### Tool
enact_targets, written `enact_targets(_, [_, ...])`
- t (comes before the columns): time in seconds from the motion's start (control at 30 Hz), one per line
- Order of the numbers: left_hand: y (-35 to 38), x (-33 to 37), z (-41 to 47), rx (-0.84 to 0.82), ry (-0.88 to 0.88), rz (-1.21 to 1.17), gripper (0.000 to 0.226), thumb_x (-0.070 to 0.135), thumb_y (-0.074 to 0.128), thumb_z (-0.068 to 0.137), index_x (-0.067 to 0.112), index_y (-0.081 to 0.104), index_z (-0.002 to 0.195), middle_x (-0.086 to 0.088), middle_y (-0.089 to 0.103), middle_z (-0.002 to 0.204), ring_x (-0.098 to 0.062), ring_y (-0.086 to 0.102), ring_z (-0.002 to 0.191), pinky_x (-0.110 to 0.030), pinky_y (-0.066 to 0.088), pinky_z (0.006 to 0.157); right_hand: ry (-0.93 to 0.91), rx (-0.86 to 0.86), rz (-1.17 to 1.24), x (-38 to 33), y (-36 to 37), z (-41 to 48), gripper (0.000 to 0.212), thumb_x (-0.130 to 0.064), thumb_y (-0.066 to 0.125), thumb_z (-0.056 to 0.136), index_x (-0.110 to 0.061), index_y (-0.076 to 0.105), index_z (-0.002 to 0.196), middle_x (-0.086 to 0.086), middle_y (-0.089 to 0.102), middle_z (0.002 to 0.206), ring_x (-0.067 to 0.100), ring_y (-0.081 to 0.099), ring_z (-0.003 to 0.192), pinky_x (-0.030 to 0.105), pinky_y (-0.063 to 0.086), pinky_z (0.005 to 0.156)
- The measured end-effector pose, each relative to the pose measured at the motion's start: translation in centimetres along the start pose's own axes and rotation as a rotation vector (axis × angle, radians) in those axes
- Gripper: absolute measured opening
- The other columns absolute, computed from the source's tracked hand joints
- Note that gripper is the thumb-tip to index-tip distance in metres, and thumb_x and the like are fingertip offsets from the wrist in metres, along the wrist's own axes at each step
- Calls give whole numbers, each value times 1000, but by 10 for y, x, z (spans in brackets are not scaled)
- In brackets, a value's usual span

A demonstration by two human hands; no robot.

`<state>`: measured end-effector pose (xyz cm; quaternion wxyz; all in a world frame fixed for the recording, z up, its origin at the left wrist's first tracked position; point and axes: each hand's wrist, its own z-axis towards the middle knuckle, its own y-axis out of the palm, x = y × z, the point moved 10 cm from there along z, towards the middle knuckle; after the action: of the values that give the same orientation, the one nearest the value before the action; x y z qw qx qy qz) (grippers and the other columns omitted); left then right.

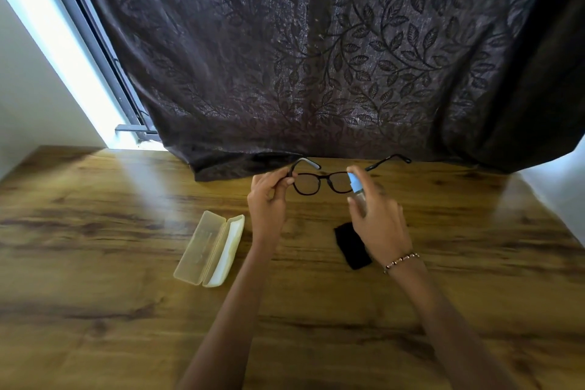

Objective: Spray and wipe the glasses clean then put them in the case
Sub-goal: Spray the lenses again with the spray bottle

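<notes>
Dark-framed glasses (pixel 319 177) with their temples unfolded hang above the wooden table, lenses facing me. My left hand (pixel 269 199) pinches them at the left hinge. My right hand (pixel 378 218) grips a small clear spray bottle (pixel 357 184) with a light blue top, held right in front of the right lens. A pale yellow translucent case (pixel 210 248) lies open on the table to the left of my left forearm. A black cloth (pixel 349 245) lies on the table under my right hand, partly hidden by it.
The wooden table (pixel 110 294) fills the lower view. A dark leaf-patterned curtain (pixel 316 57) hangs behind, its hem resting on the table's far edge. A bright window strip and frame (pixel 95 51) run along the left.
</notes>
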<state>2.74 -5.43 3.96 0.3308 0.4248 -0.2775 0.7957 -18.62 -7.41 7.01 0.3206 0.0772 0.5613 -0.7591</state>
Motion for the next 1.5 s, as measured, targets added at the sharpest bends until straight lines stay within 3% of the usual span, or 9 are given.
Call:
enact_targets(0.1, [1, 0, -1, -4, 5, 20, 19, 9, 65, 85, 12, 71, 103, 12, 69, 94, 3, 51, 90, -15, 47, 79, 6, 12, 18, 2, -3, 1, 61, -5, 59, 86, -31, 39, 138, -3, 50, 66, 1, 43, 47, 14, 32, 47])
enact_targets(0.23, [2, 1, -1, -9, 10, 36, 19, 6, 66, 85, 7, 72, 102, -1, 72, 96, 0, 51, 90, -9, 44, 79, -1, 80, 57, -4, -11, -1, 55, -1, 58, 83, -28, 46, 130, -9, 42, 60, 1, 40, 44, 12, 31, 46])
enact_targets(0.47, [0, 2, 0, 7, 3, 48, 21, 1, 66, 85, 6, 71, 104, 0, 71, 97, 4, 50, 91, -8, 44, 79, 13, 79, 34, -3, -11, 1, 56, -3, 58, 84, -29, 47, 133, -16, 35, 60, -1, 36, 45, 10, 23, 47])
enact_targets(0.73, [0, -2, -2, 5, -18, 47, 21, 1, 65, 85, 6, 71, 104, -1, 72, 98, 0, 51, 90, -9, 44, 81, -6, 52, 19, -3, -4, 1, 60, -10, 63, 85, -34, 40, 134, -7, 50, 67, 0, 45, 51, 21, 42, 51])
enact_targets(1.0, [0, -4, -1, 9, -22, 43, 19, 5, 64, 86, 10, 72, 103, 9, 70, 96, 5, 50, 92, -13, 45, 81, 18, 104, 143, 12, 4, -5, 52, -6, 62, 84, -24, 51, 131, -6, 47, 55, 4, 43, 45, 15, 37, 43])
enact_targets(1.1, [1, -5, -2, 1, -23, 52, 18, 7, 64, 87, 10, 72, 102, 9, 69, 95, 5, 50, 92, -9, 42, 79, 94, 78, 284, 37, 16, -7, 47, -15, 54, 90, -29, 43, 133, -1, 53, 60, 12, 47, 45, 28, 44, 40])
enact_targets(1.2, [1, -8, -2, 5, -33, 64, 17, 9, 64, 86, 9, 72, 101, 8, 69, 95, 5, 49, 92, -5, 40, 79, 201, 54, 327, 75, 25, -9, 51, -18, 45, 96, -34, 28, 141, -2, 53, 62, 11, 46, 42, 21, 40, 36])
enact_targets(1.33, [0, -12, -2, 8, -42, 68, 16, 7, 65, 85, 8, 73, 99, 8, 69, 93, 5, 49, 92, -3, 39, 79, 372, 86, 427, 130, 28, -13, 70, -17, 54, 95, -38, 11, 146, -5, 58, 86, 14, 60, 61, 26, 50, 49])
enact_targets(1.5, [1, -12, -3, 5, -31, 92, 16, 7, 65, 85, 8, 73, 99, 9, 69, 94, 6, 48, 90, -3, 38, 77, 523, 133, 382, 176, 31, -19, 59, -22, 65, 87, -23, 35, 137, -3, 57, 100, 23, 62, 88, 35, 51, 72])
